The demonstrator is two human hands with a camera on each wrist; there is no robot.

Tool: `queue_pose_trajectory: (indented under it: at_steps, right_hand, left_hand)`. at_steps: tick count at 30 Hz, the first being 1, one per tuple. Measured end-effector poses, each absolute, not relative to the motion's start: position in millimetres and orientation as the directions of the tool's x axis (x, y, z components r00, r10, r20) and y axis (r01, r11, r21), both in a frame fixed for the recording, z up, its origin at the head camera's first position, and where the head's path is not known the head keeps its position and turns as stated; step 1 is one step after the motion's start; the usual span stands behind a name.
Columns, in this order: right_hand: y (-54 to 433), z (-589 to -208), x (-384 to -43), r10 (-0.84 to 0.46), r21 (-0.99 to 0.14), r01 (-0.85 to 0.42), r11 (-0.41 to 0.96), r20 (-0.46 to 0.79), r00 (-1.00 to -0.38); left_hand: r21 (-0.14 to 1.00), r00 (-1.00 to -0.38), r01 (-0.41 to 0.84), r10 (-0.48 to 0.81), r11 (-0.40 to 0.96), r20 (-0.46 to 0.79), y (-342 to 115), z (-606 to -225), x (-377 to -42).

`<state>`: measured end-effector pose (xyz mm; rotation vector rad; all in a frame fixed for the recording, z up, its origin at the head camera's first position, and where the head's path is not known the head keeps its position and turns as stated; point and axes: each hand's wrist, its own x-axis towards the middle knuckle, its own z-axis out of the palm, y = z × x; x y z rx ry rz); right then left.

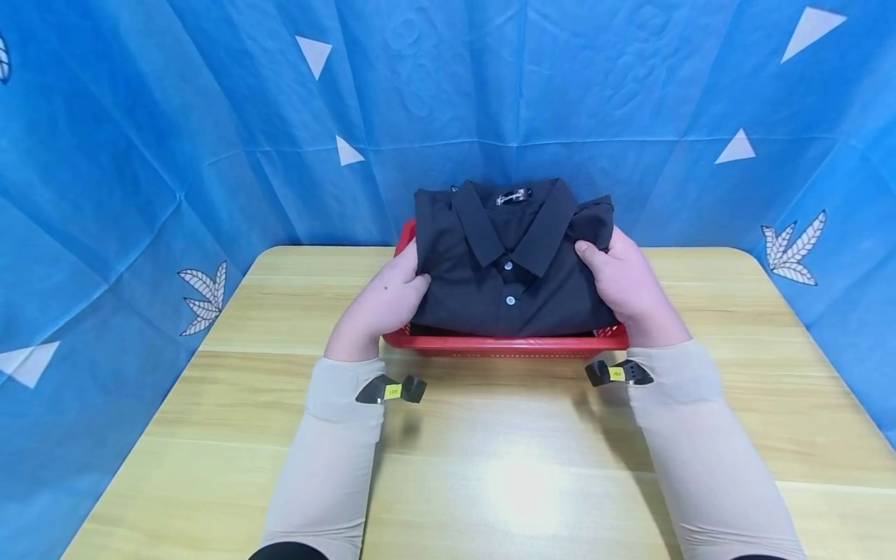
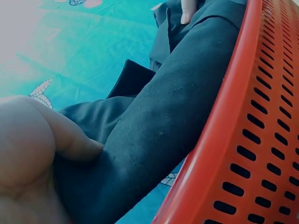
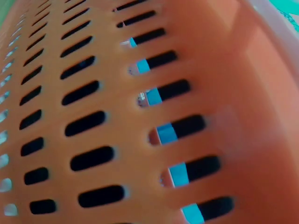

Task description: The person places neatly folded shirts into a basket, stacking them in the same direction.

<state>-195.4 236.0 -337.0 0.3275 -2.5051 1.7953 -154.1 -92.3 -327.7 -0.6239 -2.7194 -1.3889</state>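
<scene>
A folded black collared shirt (image 1: 458, 292) with pale buttons lies over the red basket, its collar toward the back. My left hand (image 1: 388, 299) grips the shirt's left side, thumb on top and the other fingers hidden. On the opposite side my right hand (image 1: 623, 284) pinches the shirt near its right edge, thumb lying over the cloth. The red plastic basket (image 1: 504, 344) shows its front rim under the shirt. In the left wrist view, the left thumb presses on the dark cloth (image 2: 154, 116) beside the basket's rim. Slotted basket wall (image 3: 224, 84) fills the right wrist view, hiding the right hand.
The basket stands toward the back of a light wooden table (image 1: 476, 435). A blue curtain (image 1: 434, 93) with white triangles and leaf prints hangs behind the table and along its sides. Black wrist straps (image 1: 371, 389) sit over the pale sleeves.
</scene>
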Motion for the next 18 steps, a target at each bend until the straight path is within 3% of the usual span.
queue_pose_trajectory:
  at_steps: [18]
  right_hand:
    - [232,-348,-201,-0.175,-0.894,-0.180,0.411,0.117,-0.978]
  left_hand:
    - [0.728,-0.950,0.271,0.295,0.630,0.098,-86,-345,-162]
